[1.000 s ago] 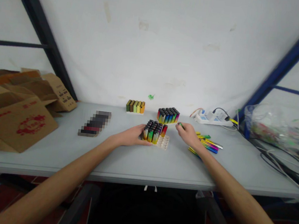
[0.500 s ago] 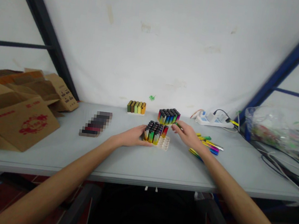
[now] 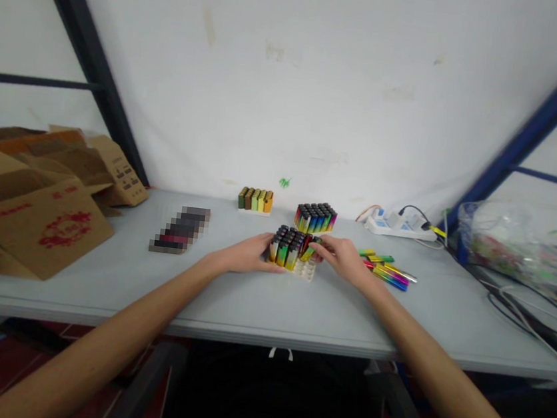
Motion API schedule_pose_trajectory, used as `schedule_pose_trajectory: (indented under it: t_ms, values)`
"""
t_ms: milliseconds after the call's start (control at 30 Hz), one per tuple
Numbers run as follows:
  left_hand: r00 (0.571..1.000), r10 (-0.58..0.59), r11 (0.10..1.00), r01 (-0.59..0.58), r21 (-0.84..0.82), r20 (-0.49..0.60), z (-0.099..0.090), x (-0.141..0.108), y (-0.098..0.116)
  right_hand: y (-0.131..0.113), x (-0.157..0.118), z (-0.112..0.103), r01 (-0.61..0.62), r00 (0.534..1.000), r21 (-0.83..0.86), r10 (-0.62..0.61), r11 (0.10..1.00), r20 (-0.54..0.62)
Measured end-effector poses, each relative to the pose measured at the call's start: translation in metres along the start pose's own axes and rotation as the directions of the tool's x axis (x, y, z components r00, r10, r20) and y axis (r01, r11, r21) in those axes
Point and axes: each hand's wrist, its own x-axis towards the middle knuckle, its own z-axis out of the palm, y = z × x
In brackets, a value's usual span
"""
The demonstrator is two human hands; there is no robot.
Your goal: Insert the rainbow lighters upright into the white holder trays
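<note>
A white tray (image 3: 308, 272) on the table holds several upright shiny lighters with black tops (image 3: 282, 250); empty round slots show at its right side. My left hand (image 3: 252, 254) grips the tray's left side, thumb along the front. In my right hand (image 3: 338, 254) a yellow-green lighter (image 3: 308, 250) is pinched, tilted over the right part of the tray, beside a red lighter. Whether its lower end sits in a slot is too small to tell. Loose metallic lighters (image 3: 392, 274) lie right of my right hand.
Behind stand a full block of rainbow lighters (image 3: 315, 218) and a block of green and yellow ones (image 3: 255, 200). Cardboard boxes (image 3: 50, 223) are at left, beside a blurred dark object (image 3: 179, 230). A power strip (image 3: 397, 226), cables and a plastic bag (image 3: 516, 243) lie at right.
My right hand has moved left with the lighter, from beside the rear block to over the tray's right part. My left hand has stayed on the tray.
</note>
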Motion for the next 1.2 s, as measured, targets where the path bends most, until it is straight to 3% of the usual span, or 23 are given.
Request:
schedule_pose_trajectory:
  t_ms: [133,267,533,700,833,933,1000,1100,1200]
  values:
    - [1.000,0.010,1.000,-0.010,-0.024,0.007,0.000,0.000,-0.001,0.000,0.001,0.002,0.011,1.000,-0.099,-0.013,0.995,-0.024]
    - [1.000,-0.003,1.000,0.004,-0.025,0.013,-0.001,0.000,0.001,-0.002,0.002,0.006,-0.010,1.000,-0.068,0.010,0.998,-0.007]
    - [1.000,-0.002,0.999,0.002,-0.038,-0.005,-0.002,-0.001,0.003,0.001,0.005,0.012,0.054,0.999,-0.210,-0.051,0.976,0.018]
    - [1.000,-0.030,0.998,0.030,-0.054,0.006,-0.003,-0.002,0.005,-0.002,0.004,0.014,-0.001,0.993,-0.298,0.036,0.955,0.112]
    - [1.000,-0.021,0.999,0.021,-0.044,0.001,-0.003,-0.002,0.006,-0.001,0.001,-0.002,-0.053,0.987,-0.237,0.087,0.970,0.132]
    - [0.999,-0.029,0.999,0.029,-0.039,0.017,-0.004,-0.001,0.006,0.016,-0.004,-0.029,-0.138,0.989,-0.209,0.146,0.968,0.024]
    - [0.999,-0.036,0.999,0.037,-0.028,0.035,-0.004,-0.001,0.006,0.036,-0.010,-0.047,-0.178,0.984,-0.309,0.177,0.934,-0.034]
    - [0.999,-0.025,1.000,0.026,-0.013,0.039,-0.005,-0.001,0.007,0.070,-0.019,-0.064,-0.191,0.977,-0.416,0.212,0.889,0.004]
    - [0.999,-0.017,1.000,0.017,-0.019,0.033,-0.005,-0.001,0.006,0.096,-0.025,-0.070,-0.158,0.978,-0.375,0.197,0.913,0.067]
